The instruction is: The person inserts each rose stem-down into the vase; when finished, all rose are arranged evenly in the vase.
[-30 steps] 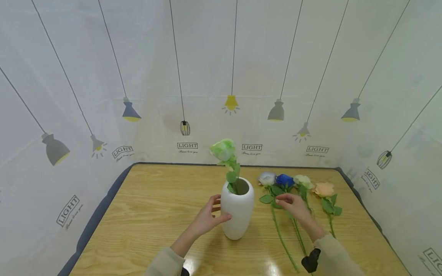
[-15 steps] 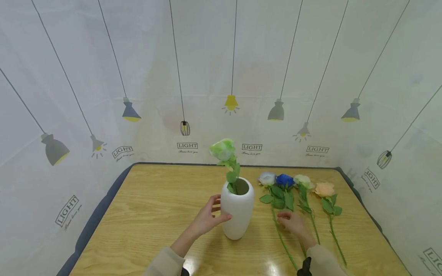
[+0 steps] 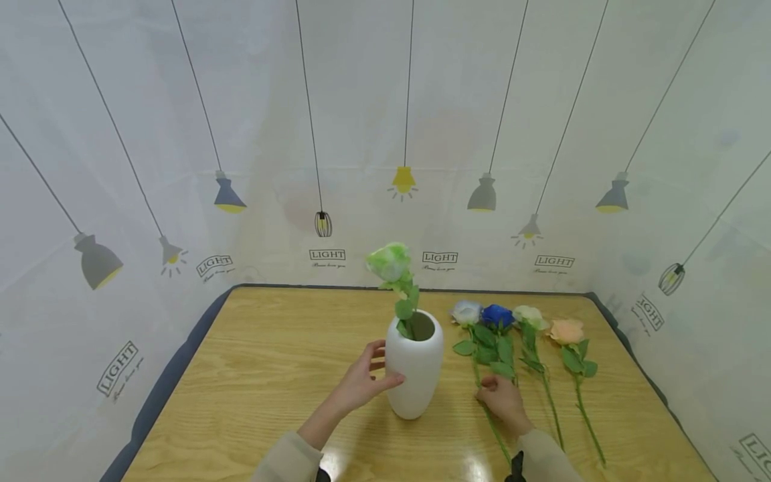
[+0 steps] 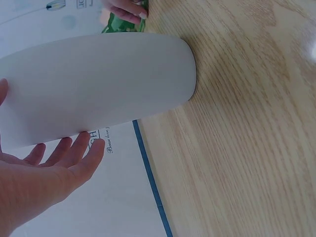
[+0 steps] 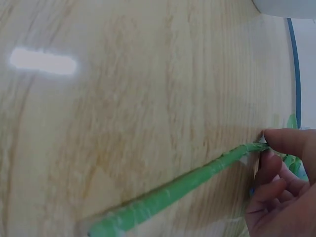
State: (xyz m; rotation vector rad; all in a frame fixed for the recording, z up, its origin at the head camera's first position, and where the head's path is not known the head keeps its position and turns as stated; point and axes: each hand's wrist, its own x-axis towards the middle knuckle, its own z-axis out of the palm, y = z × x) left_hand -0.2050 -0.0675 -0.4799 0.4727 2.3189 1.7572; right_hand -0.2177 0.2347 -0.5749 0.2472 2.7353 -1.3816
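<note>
A tall white vase (image 3: 412,381) stands upright on the table, holding one green-and-white rose (image 3: 389,262) that leans left. My left hand (image 3: 361,383) holds the vase from its left side, thumb on the front and fingers behind. In the left wrist view, several fingertips (image 4: 83,138) touch the vase wall. To the right lies a pale silver-white rose (image 3: 466,312); my right hand (image 3: 504,402) pinches its green stem (image 5: 173,191) between thumb and index finger. The stem runs along the tabletop. A blue rose (image 3: 497,316) lies beside it, its lower stem hidden by my right hand.
A cream rose (image 3: 530,317) and a peach rose (image 3: 566,331) lie farther right, stems toward me. The wooden table (image 3: 271,348) ends at a dark blue border, with a white curtain (image 3: 361,100) printed with lamps behind it.
My right hand has moved toward me and left, from over the leaves down to the silver-white rose's stem, which it now pinches. My left hand and the vase have stayed put.
</note>
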